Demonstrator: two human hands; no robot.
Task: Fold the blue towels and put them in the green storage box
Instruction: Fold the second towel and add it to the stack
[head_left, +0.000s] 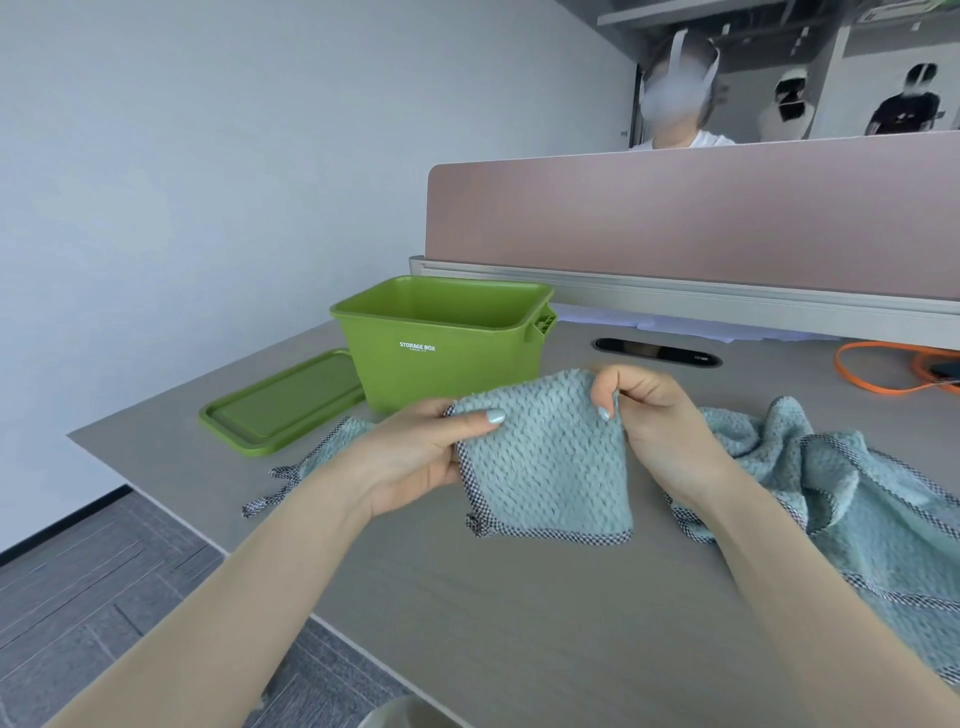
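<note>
A folded blue towel with a checked border hangs just above the desk, held by both hands. My left hand pinches its upper left corner and my right hand grips its upper right corner. Behind it stands the green storage box, open, its inside hidden from here. A crumpled blue towel lies at the right. Part of another blue towel shows on the desk under my left wrist.
The box's green lid lies flat to the left of the box. An orange cable loops at the back right, near a black cable slot. A pink divider closes the desk's far side; a person sits behind it. The desk's edge runs diagonally at the left.
</note>
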